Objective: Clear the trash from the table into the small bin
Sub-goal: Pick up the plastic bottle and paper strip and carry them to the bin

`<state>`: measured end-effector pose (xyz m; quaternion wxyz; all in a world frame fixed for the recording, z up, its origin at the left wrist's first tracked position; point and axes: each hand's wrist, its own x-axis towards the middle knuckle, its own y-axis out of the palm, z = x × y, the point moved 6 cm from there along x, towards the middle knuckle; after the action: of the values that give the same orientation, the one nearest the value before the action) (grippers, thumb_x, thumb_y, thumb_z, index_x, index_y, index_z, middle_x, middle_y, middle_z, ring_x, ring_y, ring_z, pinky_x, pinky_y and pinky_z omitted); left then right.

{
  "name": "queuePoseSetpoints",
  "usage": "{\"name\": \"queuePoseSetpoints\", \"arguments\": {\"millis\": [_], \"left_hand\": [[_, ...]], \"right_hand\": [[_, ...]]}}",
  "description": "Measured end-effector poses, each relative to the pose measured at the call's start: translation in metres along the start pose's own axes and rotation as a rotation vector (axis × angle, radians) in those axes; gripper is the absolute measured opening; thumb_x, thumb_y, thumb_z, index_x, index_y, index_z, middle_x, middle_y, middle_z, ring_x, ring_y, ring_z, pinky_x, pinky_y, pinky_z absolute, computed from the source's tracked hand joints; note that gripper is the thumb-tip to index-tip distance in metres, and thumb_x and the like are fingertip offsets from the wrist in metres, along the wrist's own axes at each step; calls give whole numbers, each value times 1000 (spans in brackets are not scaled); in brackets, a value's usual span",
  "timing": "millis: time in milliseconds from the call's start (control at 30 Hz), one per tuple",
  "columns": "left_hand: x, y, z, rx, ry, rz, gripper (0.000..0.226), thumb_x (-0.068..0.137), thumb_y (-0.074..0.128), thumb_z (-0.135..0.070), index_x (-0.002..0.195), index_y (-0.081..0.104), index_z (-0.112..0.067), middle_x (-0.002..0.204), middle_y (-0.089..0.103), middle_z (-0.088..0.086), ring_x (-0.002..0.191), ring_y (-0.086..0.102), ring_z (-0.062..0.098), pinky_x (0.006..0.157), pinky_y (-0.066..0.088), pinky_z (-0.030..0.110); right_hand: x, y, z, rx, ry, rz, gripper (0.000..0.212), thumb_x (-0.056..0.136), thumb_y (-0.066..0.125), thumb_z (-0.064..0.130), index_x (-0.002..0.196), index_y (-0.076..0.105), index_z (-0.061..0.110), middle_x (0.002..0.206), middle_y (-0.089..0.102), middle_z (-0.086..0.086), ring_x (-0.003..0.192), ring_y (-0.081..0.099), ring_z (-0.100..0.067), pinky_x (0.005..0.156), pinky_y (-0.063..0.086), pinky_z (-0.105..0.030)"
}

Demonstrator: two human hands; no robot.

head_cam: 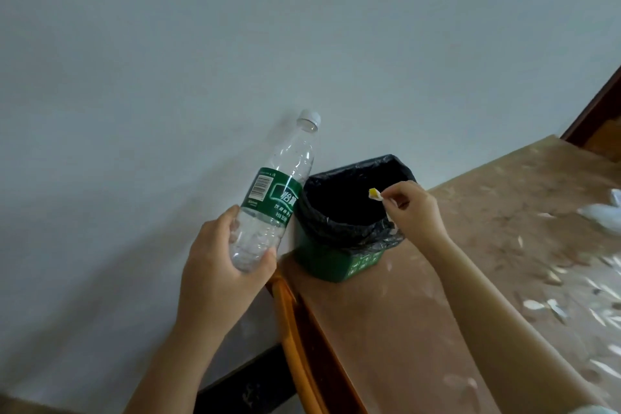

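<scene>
White wall (235,27) behind, brown desk (386,329) below. I see the left hand (218,265) gripping a clear, green-labelled plastic bottle (279,191) beside the small green bin with black bag (322,262); the right hand (415,208) pinches a tiny yellow scrap (374,193), maybe paper, over it.

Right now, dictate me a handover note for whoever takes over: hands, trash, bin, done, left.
Left hand: grip round the clear green-labelled plastic bottle, held beside the small green black-lined bin on the tan table, at its corner.
Right hand: pinches a small yellow scrap over that bin.
Done: bin's inside too dark to judge.
Left: drop both; white crumpled trash and pale scattered bits lie on the table.
</scene>
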<state>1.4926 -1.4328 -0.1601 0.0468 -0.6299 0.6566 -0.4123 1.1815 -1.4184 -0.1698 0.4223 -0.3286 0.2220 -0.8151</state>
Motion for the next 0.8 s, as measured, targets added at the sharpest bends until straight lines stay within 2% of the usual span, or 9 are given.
{"name": "queuePoseSetpoints", "arguments": {"millis": [100, 267, 367, 467, 533, 667, 800], "left_hand": [[13, 5, 5, -15, 36, 23, 68, 66, 78, -24, 125, 46, -13, 100, 53, -3, 88, 54, 15, 63, 34, 10], [31, 14, 10, -40, 77, 63, 67, 65, 79, -21, 124, 47, -11, 102, 55, 2, 88, 55, 17, 64, 39, 17], [41, 25, 5, -65, 106, 89, 67, 65, 78, -22, 124, 47, -11, 104, 57, 5, 89, 55, 19, 66, 40, 19], [51, 43, -5, -82, 171, 140, 65, 68, 73, -32, 125, 47, -13, 106, 58, 3, 91, 54, 19, 68, 43, 26], [59, 58, -12, -77, 214, 181, 62, 68, 73, -33, 122, 48, -16, 106, 59, 1, 90, 53, 18, 67, 39, 22], [77, 84, -20, -12, 279, 226, 55, 63, 76, -33, 111, 53, -18, 96, 62, 2, 84, 51, 18, 66, 38, 27], [93, 108, -23, 60, 345, 275, 52, 63, 77, -32, 109, 57, -16, 96, 63, 9, 86, 54, 29, 69, 38, 31]], "right_hand": [[18, 16, -2, 30, 84, -19, 8, 83, 59, 11, 83, 62, 17, 86, 64, -10, 75, 58, -18, 68, 46, -27], [22, 35, 1, 92, 141, 13, 11, 84, 60, 19, 95, 63, 20, 90, 65, 2, 83, 60, -9, 67, 42, -14], [12, 24, 0, -25, 92, 6, 15, 85, 59, 19, 100, 62, 17, 95, 62, 3, 85, 58, -10, 73, 43, -21], [-4, 2, -8, -138, 87, -99, 19, 84, 60, 20, 102, 62, 15, 95, 58, 4, 82, 53, -10, 72, 40, -23], [-16, -11, -15, -196, 112, -157, 21, 83, 61, 20, 103, 61, 15, 97, 57, 3, 82, 51, -12, 72, 37, -24], [-40, -26, -26, -292, 157, -201, 21, 82, 62, 17, 102, 61, 11, 103, 61, -9, 98, 53, -26, 79, 41, -33], [-63, -32, -35, -320, 226, -214, 23, 81, 62, 13, 103, 61, 10, 105, 61, -9, 102, 53, -28, 84, 42, -37]]}}
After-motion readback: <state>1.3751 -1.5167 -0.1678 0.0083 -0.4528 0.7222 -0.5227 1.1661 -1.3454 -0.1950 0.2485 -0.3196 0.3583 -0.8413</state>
